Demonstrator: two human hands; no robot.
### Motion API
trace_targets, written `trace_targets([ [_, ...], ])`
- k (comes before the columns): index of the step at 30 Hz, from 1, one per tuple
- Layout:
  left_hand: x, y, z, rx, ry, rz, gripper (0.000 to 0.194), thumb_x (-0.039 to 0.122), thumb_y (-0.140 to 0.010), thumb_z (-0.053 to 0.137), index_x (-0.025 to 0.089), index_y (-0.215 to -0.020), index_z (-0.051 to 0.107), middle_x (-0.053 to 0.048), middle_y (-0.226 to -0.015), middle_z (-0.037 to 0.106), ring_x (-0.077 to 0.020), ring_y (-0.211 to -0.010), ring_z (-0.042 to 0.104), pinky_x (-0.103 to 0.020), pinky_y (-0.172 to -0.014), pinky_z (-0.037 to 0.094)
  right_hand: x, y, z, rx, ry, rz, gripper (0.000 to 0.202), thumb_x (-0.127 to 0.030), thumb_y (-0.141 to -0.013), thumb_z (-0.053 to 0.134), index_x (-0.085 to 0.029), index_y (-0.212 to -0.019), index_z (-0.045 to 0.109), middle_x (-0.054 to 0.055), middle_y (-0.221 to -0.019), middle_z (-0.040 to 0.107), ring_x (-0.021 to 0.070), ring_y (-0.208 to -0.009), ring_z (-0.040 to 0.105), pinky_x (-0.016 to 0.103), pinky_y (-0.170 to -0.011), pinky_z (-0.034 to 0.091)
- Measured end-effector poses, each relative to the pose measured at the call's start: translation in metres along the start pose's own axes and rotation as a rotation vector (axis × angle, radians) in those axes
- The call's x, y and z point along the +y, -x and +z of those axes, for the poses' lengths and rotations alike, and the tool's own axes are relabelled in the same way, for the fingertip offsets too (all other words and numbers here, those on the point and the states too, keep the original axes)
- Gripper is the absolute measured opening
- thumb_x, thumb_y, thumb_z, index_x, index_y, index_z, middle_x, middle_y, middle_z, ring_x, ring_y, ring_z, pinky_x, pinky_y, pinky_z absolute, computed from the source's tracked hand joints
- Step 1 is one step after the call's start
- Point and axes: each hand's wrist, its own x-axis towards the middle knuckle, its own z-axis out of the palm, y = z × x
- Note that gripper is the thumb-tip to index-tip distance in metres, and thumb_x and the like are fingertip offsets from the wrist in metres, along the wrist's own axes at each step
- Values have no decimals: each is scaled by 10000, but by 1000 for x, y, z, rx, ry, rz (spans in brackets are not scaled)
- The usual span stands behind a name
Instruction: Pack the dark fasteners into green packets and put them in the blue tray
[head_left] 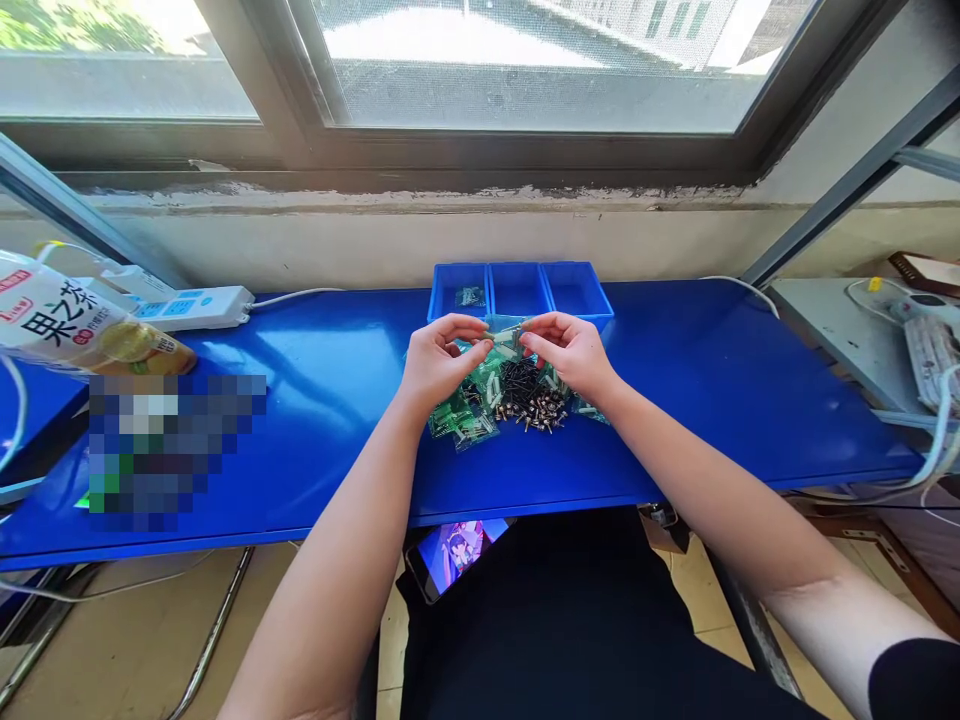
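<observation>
Between my two hands a small clear greenish plastic bag (507,338) with pale metal pieces inside is held up. My left hand (448,362) pinches its left edge with thumb and forefinger. The right edge is pinched by my right hand (564,352). Below them on the blue table (337,400) lies a pile of black screws (521,382), with brassy and silver metal fittings (541,412) at its near side. More small bags of metal pieces (471,425) lie around the pile, partly hidden by my hands.
Behind my hands stands a blue three-compartment tray (609,305); a small bag (470,296) lies in its left compartment. On the left are a white power strip (202,305), a printed drink package (75,320) and a blurred-out item (165,440). A lit phone (457,555) rests below the table's front edge.
</observation>
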Motion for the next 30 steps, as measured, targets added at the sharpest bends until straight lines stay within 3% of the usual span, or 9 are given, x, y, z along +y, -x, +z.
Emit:
trace_targets([
  [11, -3, -1, -1, 32, -45, 52, 129, 282, -773, 784, 200, -869, 758, -54, -826, 738, -131, -682, 656, -234, -529, 512, -2, 2, 0, -21, 52, -19, 323, -460, -784, 791, -193, -959, 740, 50, -872, 731, 160, -751, 651, 284, -558, 523],
  [30, -1, 3, 0, -32, -55, 46, 96, 275, -791, 744, 212, -858, 716, -33, -802, 710, -126, -697, 632, -253, -532, 452, -3, 4, 1, 68, 195, -77, 263, -408, -771, 803, -184, -906, 771, 64, -824, 730, 167, -702, 630, 299, -564, 520],
])
